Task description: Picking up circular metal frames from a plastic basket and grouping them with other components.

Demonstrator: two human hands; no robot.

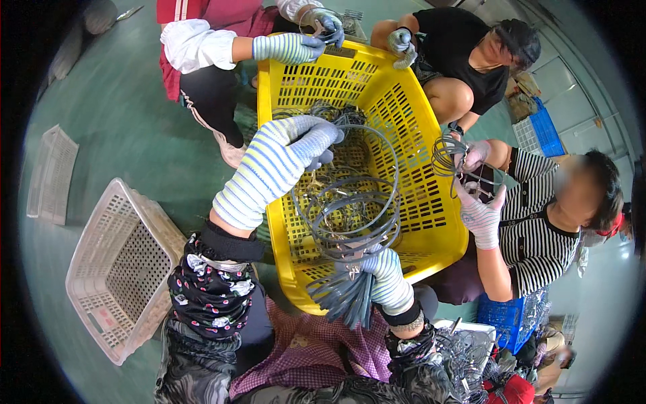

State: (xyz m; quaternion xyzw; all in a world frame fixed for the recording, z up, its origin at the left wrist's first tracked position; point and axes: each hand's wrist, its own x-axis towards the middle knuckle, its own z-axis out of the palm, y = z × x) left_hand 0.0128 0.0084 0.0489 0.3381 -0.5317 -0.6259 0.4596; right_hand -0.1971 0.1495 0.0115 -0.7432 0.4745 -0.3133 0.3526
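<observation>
A: What does the left hand point(296, 145) have hold of?

B: A strand of grey cable. Its gloved fingers curl narrowly together where a big loop point(397, 161) swings out to the right and drops toward the other hand.

A: And the right hand point(390, 276)?

B: Its fingers wrap around the lower end of a bundle of grey cable point(346, 296). Small metal pieces show next to the grip, and flat dark strands fan out below it. The thumb side is partly hidden by the coils.

A: So where is the bundle, exactly?

B: Its loops hang over the yellow basket point(437, 247), between the two hands, and the fanned strands cross the near rim. More cables point(330, 110) lie tangled inside the basket.

A: Who else is around it?

B: Three co-workers. One at the far left, in white sleeves point(192, 46), holds a thin loop in gloved hands. One in a black top point(447, 40) sits at the far right corner. The third, in a striped shirt point(538, 236), holds a dark coil point(444, 156) just beside the basket's right wall.

A: Anything on the floor point(121, 94)?

B: A pale crate point(91, 262) stands tilted in view at the left, with a blue crate point(498, 316) at the lower right.
</observation>
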